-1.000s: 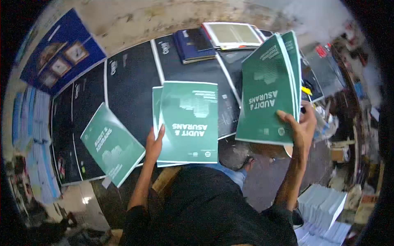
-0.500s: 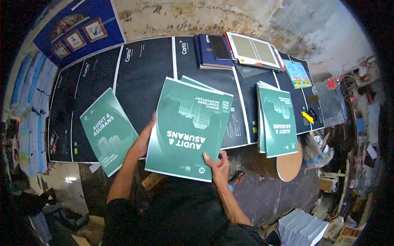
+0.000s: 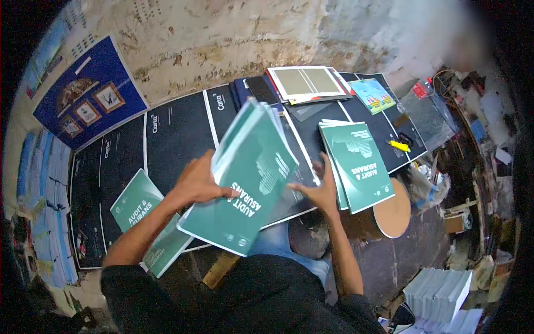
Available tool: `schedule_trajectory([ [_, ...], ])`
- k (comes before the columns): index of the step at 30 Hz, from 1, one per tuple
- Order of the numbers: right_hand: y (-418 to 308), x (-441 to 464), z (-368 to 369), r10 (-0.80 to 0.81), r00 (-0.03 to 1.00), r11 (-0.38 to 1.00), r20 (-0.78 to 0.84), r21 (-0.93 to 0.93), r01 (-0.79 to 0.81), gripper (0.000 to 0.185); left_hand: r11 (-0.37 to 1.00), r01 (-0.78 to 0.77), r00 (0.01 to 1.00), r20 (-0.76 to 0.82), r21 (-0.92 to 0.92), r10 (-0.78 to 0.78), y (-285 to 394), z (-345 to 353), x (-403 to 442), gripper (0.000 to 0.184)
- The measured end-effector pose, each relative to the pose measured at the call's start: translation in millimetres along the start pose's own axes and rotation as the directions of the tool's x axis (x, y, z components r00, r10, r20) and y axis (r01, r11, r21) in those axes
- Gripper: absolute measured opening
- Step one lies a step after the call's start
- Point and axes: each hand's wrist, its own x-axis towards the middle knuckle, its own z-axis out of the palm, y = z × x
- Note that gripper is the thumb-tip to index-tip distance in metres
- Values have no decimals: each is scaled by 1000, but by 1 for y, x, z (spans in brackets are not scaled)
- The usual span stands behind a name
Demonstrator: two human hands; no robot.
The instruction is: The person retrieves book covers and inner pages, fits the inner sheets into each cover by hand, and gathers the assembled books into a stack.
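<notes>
My left hand (image 3: 201, 181) grips the left side of several green booklets (image 3: 258, 192), thumb across the front cover and fingers hidden behind. They are held tilted above the table's front edge, a little blurred. Off their right edge is my right hand (image 3: 321, 188), thumb and fingers spread, holding nothing. Another green booklet (image 3: 142, 195) lies on the table at the left, partly behind my left forearm, with a second green cover overlapping its lower part. A fanned pile of green booklets (image 3: 361, 167) rests on the table to the right of my right hand.
The dark table (image 3: 178, 131) has white lines across it. At its back are a grey-panelled sheet (image 3: 306, 83), dark blue books and a colourful booklet (image 3: 371, 94). A yellow cutter (image 3: 399, 146) lies at the right. Paper stacks (image 3: 436, 292) stand low at the right; a round stool (image 3: 394, 214) is nearby.
My right hand has let go of the held booklets and opened beside them. My left hand has tilted the booklets clockwise. The whole view has shifted and turned.
</notes>
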Motion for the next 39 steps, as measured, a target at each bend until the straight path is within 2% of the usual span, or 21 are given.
schedule_trajectory([
  [3,32,40,11,-244,961,968,-130,27,249,120,877,-227,970,177,423,166,39,-17,-2,93],
  [5,88,40,4,-105,972,955,210,295,39,104,756,-406,910,150,514,387,34,-11,-13,89],
  [8,77,26,-6,-280,910,886,307,447,122,85,668,-498,861,228,552,454,43,-26,-9,85],
  [9,87,8,-6,-127,968,944,216,327,51,88,629,-535,837,249,564,488,43,-30,-5,85],
  [12,94,-4,-17,-140,983,989,121,-27,144,84,619,-544,832,269,567,485,64,-58,0,79],
  [13,72,-10,-24,-81,989,992,124,-82,92,81,646,-524,852,336,555,402,71,-60,1,79],
  [15,34,-9,-29,144,966,989,216,-77,-130,75,625,-608,790,295,490,537,46,-42,9,72],
  [17,25,-9,-24,323,909,946,265,-78,-313,71,706,-497,848,111,505,518,23,-17,12,67],
  [18,28,-12,-20,407,870,913,277,-100,-395,70,772,-515,851,118,373,511,10,-11,16,69],
  [19,40,-14,-11,254,926,967,280,-73,-244,75,757,-534,842,149,377,519,9,-14,12,69],
  [21,48,-22,-2,114,955,993,272,-41,-107,80,866,-329,919,-85,376,386,5,-24,-4,76],
  [22,44,-26,-1,22,977,992,214,114,-48,87,917,-263,923,-199,301,330,-16,-29,-9,84],
  [24,31,-19,-5,-117,991,970,61,220,101,110,926,-248,929,-202,286,311,-56,-14,-5,86],
  [27,8,-15,9,-167,985,954,-47,245,173,120,982,-143,847,-498,121,185,-241,83,19,91],
  [29,26,-11,25,-234,968,910,-95,330,252,128,958,-78,931,-365,-277,-29,-179,71,10,79],
  [30,27,-5,18,-167,985,922,50,361,138,128,892,-10,948,-288,-452,-136,-147,64,6,74],
  [33,26,-4,9,-53,975,925,217,378,-34,125,949,-26,937,-338,-315,-87,-163,61,18,71],
  [34,31,-3,9,-158,971,938,178,335,91,124,918,-84,951,-305,-388,-42,-173,66,18,74],
  [37,10,-7,16,-313,950,938,-17,152,312,111,937,-315,847,-400,151,350,-266,110,39,93],
  [38,59,-11,37,-156,987,935,47,329,133,101,960,-271,853,-443,75,276,-259,116,46,92],
  [39,74,-8,39,-257,966,942,30,231,243,90,975,-223,852,-486,-3,193,-246,123,54,92],
])
